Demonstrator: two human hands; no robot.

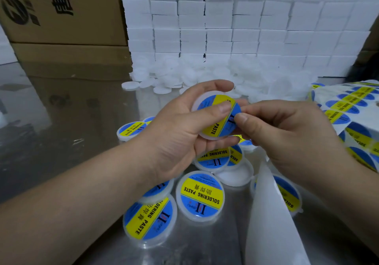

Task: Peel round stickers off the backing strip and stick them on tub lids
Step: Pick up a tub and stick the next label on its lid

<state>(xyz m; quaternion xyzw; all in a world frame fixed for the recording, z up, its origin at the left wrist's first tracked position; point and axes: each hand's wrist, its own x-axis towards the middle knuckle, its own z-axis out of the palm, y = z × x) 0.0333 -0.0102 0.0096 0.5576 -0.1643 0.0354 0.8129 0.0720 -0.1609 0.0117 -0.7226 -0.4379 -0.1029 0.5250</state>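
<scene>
My left hand [180, 129] grips a white tub lid [200, 98] at chest height, thumb lying across its face. A round blue and yellow sticker [217, 122] reading PASTE covers most of that lid. My right hand [281, 133] pinches the sticker's right edge between thumb and forefinger. The backing strip [346, 109], printed with several more stickers, lies bunched at the right. A bare white length of strip [266, 213] trails down toward the near edge.
Several stickered lids, among them one lid [200, 195] face up, lie below my hands on the shiny metal table [61, 131]. Plain white lids [164, 80] are heaped behind, before a wall of white boxes [235, 23]. Cardboard cartons [61, 12] stand at the back left.
</scene>
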